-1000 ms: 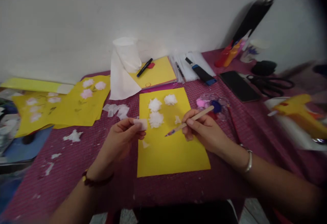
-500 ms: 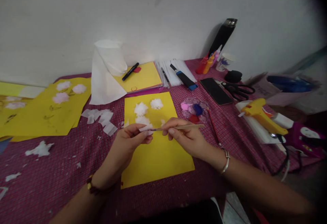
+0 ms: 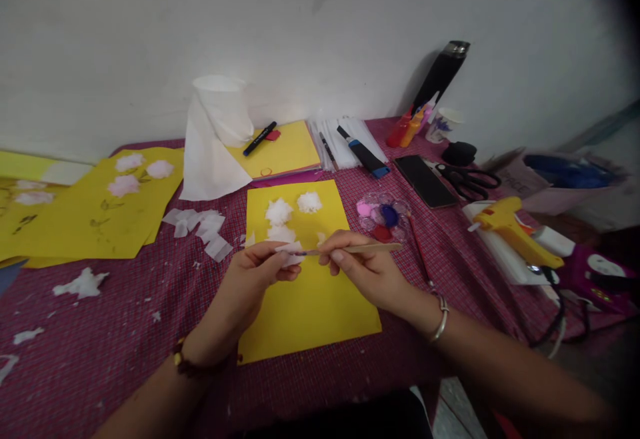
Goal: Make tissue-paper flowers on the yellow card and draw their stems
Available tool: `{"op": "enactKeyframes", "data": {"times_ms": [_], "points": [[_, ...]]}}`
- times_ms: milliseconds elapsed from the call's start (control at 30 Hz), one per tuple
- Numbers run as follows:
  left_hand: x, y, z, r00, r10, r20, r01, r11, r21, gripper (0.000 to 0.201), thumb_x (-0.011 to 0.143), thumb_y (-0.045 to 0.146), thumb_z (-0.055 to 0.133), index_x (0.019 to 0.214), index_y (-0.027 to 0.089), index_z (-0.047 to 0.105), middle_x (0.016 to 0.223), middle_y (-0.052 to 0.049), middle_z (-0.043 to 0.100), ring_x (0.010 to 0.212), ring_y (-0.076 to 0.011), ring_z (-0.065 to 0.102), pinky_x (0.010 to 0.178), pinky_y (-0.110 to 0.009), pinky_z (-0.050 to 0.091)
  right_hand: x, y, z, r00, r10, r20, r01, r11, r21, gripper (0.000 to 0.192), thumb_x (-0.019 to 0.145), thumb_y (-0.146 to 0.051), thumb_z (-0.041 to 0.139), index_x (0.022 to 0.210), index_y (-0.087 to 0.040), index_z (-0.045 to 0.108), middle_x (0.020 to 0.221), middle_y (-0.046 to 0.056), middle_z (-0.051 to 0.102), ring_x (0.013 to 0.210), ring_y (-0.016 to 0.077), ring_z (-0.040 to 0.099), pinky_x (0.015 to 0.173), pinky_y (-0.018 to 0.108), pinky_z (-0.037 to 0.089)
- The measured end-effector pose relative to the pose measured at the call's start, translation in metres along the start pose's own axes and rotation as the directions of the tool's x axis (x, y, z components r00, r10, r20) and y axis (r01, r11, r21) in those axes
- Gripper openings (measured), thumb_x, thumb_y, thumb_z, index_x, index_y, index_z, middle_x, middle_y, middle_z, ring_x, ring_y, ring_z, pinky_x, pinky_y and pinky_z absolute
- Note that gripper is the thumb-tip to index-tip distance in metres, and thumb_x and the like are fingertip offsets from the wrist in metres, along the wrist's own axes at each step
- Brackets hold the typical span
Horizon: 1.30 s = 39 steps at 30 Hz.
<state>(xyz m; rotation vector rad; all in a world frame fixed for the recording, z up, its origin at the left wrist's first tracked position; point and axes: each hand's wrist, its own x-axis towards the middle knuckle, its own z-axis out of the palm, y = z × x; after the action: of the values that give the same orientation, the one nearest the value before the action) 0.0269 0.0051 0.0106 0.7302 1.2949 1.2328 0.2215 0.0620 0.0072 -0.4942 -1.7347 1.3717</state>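
Note:
Between thumb and fingers my left hand [image 3: 257, 279] pinches a small piece of white tissue paper [image 3: 289, 249]. My right hand [image 3: 363, 269] grips a paintbrush [image 3: 373, 248] with a pale handle, its tip at the tissue. Both hands are above a yellow sheet of paper [image 3: 310, 319]. Fluffy white tissue puffs, such as one upper puff [image 3: 279, 211], lie on its upper half; my hands partly hide the lower ones. Just right of the sheet stands a clear paint palette [image 3: 383, 215] with pink, blue and red paint.
Tissue strips [image 3: 203, 227] and a tissue roll [image 3: 217, 132] are at the left, beside yellow sheets with pink flowers [image 3: 135, 225]. At the right are a phone [image 3: 425, 181], scissors [image 3: 467, 179], a yellow glue gun [image 3: 520, 232] and a red brush [image 3: 420, 249]. A black bottle [image 3: 440, 75] leans on the wall.
The camera view has shifted slightly. Both hands keep almost the same pose, with the brush tip still at the tissue piece.

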Motion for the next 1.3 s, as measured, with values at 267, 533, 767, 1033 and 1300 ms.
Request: {"op": "enactKeyframes", "data": {"times_ms": [267, 533, 767, 1033, 1300], "points": [[-0.001, 0.005, 0.001, 0.999, -0.032, 0.039, 0.035, 0.995, -0.092, 0.020, 0.074, 0.034, 0.072, 0.081, 0.016, 0.076, 0.072, -0.006, 0.074, 0.065, -0.0138, 0.067, 0.064, -0.026, 0.056, 0.001, 0.003, 0.002, 1.000, 0.013, -0.022, -0.012, 1.000, 0.022, 0.015, 0.094, -0.020, 0.052, 0.099, -0.022, 0.066, 0.083, 0.001, 0.064, 0.069, 0.0094, 0.058, 0.059, 0.022, 0.049], [0.000, 0.005, -0.008, 0.958, -0.015, 0.285, 0.121, 0.927, -0.356, 0.016, 0.071, 0.020, 0.072, 0.085, 0.017, 0.078, 0.077, -0.006, 0.076, 0.071, -0.0137, 0.071, 0.067, -0.020, 0.056, 0.001, 0.005, 0.004, 0.983, 0.145, -0.109, -0.112, 0.958, 0.263, 0.011, 0.091, -0.030, 0.060, 0.095, -0.021, 0.066, 0.077, 0.000, 0.068, 0.059, 0.0079, 0.060, 0.055, 0.021, 0.049], [-0.005, 0.003, -0.005, 0.962, -0.032, 0.270, 0.126, 0.934, -0.336, 0.015, 0.067, 0.025, 0.083, 0.081, 0.022, 0.079, 0.074, -0.003, 0.076, 0.064, -0.0097, 0.069, 0.063, -0.015, 0.055, 0.002, 0.011, 0.006, 0.950, 0.304, -0.076, -0.226, 0.833, 0.506, 0.014, 0.087, -0.034, 0.066, 0.091, -0.022, 0.068, 0.073, -0.002, 0.070, 0.053, 0.0058, 0.061, 0.052, 0.018, 0.048], [-0.003, -0.005, 0.000, 0.992, 0.096, 0.086, -0.067, 0.953, -0.295, 0.011, 0.064, 0.024, 0.084, 0.072, 0.023, 0.077, 0.065, 0.001, 0.071, 0.058, -0.0076, 0.064, 0.053, -0.015, 0.050, 0.002, 0.009, 0.012, 0.927, 0.345, -0.145, -0.245, 0.853, 0.461, 0.015, 0.080, -0.034, 0.072, 0.087, -0.021, 0.071, 0.074, 0.001, 0.074, 0.048, 0.0074, 0.060, 0.048, 0.021, 0.047], [-0.016, -0.005, -0.002, 0.698, 0.651, 0.297, -0.699, 0.532, 0.477, 0.022, 0.081, 0.007, 0.066, 0.093, 0.023, 0.074, 0.079, -0.001, 0.072, 0.071, -0.0105, 0.066, 0.066, -0.021, 0.055, -0.002, 0.010, 0.016, 0.884, 0.451, -0.120, -0.320, 0.773, 0.548, 0.018, 0.087, -0.035, 0.062, 0.090, -0.019, 0.071, 0.060, -0.002, 0.068, 0.044, 0.0053, 0.055, 0.044, 0.017, 0.042]]}}
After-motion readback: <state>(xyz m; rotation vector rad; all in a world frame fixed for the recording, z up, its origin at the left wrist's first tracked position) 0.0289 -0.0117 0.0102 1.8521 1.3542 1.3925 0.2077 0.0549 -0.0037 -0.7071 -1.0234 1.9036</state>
